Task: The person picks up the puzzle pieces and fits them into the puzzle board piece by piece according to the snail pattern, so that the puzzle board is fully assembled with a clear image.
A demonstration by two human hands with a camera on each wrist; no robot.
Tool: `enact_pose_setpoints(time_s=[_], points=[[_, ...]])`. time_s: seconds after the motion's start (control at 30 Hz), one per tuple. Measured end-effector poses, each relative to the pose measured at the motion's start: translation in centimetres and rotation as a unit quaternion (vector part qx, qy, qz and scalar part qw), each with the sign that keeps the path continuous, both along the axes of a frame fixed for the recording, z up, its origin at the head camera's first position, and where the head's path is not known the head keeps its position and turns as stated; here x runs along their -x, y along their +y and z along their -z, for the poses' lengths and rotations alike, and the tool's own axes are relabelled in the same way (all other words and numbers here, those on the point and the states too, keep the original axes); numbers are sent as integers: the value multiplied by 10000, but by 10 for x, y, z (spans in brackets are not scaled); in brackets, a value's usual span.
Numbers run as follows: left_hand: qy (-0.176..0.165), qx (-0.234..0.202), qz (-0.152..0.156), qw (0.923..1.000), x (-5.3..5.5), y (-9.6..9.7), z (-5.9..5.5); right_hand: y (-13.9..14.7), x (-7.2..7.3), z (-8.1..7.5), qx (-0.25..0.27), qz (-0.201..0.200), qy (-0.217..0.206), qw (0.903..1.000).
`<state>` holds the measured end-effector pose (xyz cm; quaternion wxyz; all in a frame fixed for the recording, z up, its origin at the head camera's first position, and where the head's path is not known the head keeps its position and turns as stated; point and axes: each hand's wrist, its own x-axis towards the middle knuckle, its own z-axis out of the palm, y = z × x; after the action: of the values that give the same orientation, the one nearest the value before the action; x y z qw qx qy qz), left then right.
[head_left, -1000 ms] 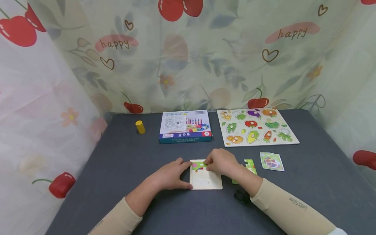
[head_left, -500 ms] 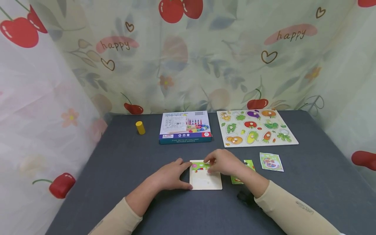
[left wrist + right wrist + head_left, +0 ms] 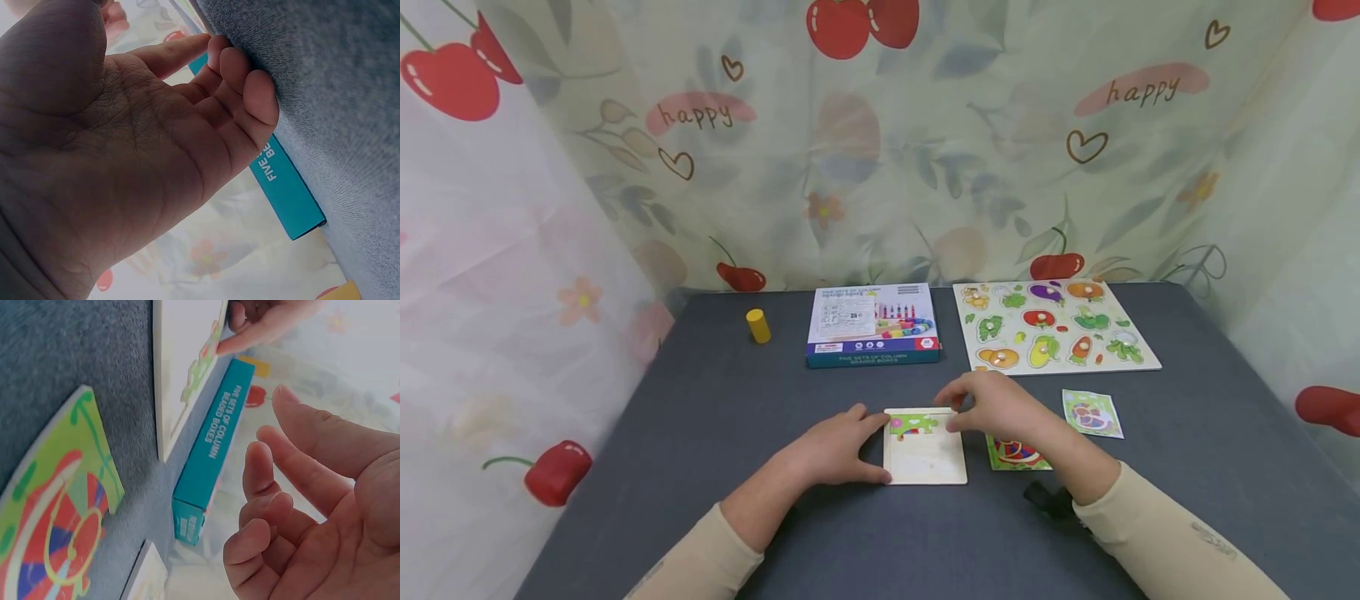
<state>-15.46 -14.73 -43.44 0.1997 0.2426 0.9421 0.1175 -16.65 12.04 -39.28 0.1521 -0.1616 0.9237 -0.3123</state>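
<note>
A pale puzzle tray [image 3: 925,454] lies on the dark table. Joined green jigsaw pieces [image 3: 913,426] sit in its upper left corner. My left hand [image 3: 842,446] touches the tray's left edge, thumb low and index finger high; the other fingers bend against the cloth in the left wrist view. Above the tray's upper right corner hovers my right hand [image 3: 1000,408], thumb and fingers parted and loosely bent, nothing between them. Beneath that forearm are green jigsaw pieces with a red and blue wheel [image 3: 1018,452], partly hidden in the head view. A small picture card [image 3: 1092,413] lies to the right.
Behind the tray stands a boxed set [image 3: 874,325] with a teal side. A vegetable peg puzzle board [image 3: 1056,327] is at the back right. A yellow cylinder [image 3: 758,326] stands at the back left. A black object [image 3: 1047,500] shows by the right sleeve.
My right hand has come off the green jigsaw piece in the tray and moved right, fingers parting. The wheel pieces show more now. My left hand stays at the tray's edge.
</note>
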Motion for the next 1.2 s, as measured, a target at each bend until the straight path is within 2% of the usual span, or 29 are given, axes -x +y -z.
enact_pose_setpoints(time_s=[0.2,0.63,0.9,1.2], points=[[1,-7,59,10000,1,0,1,12,-4,-3,-52,-110,215,9997],[-48,56,-3,10000,1,2,-1,48,-14,-4,-44,185,289,9994],[-49,44,-14,10000,0,2,-1,71,-16,5,-163,380,351,9985],[-5,20,-12,10000,-1,1,-1,93,-16,16,-233,535,195,9981]])
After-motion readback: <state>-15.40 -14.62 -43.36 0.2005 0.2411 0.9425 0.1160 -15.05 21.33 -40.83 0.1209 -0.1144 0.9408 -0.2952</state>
